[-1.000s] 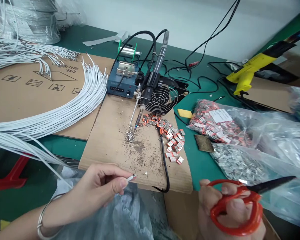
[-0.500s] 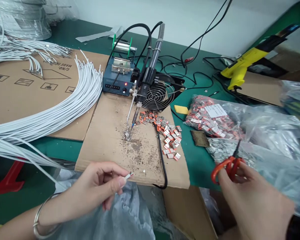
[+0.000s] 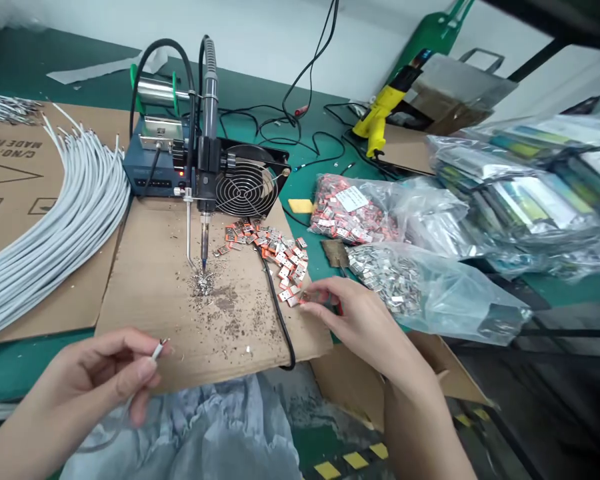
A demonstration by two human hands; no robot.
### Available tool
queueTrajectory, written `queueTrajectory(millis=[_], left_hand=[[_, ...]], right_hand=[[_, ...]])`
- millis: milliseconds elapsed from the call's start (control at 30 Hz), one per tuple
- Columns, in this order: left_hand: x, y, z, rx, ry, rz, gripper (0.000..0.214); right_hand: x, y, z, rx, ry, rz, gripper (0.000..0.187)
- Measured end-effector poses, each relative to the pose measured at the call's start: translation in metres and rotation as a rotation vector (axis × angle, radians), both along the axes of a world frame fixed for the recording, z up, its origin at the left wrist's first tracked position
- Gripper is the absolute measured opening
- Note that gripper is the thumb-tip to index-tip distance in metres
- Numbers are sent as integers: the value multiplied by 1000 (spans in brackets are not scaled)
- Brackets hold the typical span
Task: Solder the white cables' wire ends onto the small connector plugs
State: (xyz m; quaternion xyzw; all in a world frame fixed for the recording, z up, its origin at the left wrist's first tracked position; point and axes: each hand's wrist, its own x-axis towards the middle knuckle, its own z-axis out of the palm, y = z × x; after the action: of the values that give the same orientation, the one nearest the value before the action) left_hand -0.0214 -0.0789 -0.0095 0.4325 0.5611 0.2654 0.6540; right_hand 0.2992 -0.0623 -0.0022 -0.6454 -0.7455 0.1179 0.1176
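My left hand (image 3: 107, 373) pinches a white cable (image 3: 157, 349) between thumb and forefinger; its stripped end with fine wires points up and right. Over the cardboard's right edge, my right hand (image 3: 357, 320) has thumb and forefinger closed round a USB connector at the near end of a pile of USB connectors (image 3: 285, 257), metal with orange ends. A bit of red shows beneath that hand, mostly hidden. Left of the pile, a soldering iron (image 3: 205, 230) stands in a holder, tip down, above grey solder crumbs (image 3: 203, 283).
Behind stand a blue soldering station (image 3: 153, 167), a solder spool (image 3: 156, 91) and a black fan (image 3: 247, 190). Bundled white cables (image 3: 65, 220) lie left. To the right are bags of orange connectors (image 3: 355, 213) and metal parts (image 3: 385, 273), and a yellow heat gun (image 3: 377, 117). A black cord (image 3: 277, 307) crosses the cardboard.
My view has swung right. My right hand has let go of the orange-handled scissors and moved left to the USB connectors. My left hand still holds the cable.
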Motion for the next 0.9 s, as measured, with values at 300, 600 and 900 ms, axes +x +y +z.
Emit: queueTrajectory(millis=[300, 600, 900], left_hand=[[4, 57, 17, -35, -3, -142, 21], [18, 100, 14, 49, 119, -430, 12], [26, 101, 11, 15, 88, -410, 18]], right_hand=[[10, 12, -16, -80, 74, 99, 15], [-28, 15, -2, -132, 582, 16, 9], [-100, 56, -17, -693, 1259, -117, 25]])
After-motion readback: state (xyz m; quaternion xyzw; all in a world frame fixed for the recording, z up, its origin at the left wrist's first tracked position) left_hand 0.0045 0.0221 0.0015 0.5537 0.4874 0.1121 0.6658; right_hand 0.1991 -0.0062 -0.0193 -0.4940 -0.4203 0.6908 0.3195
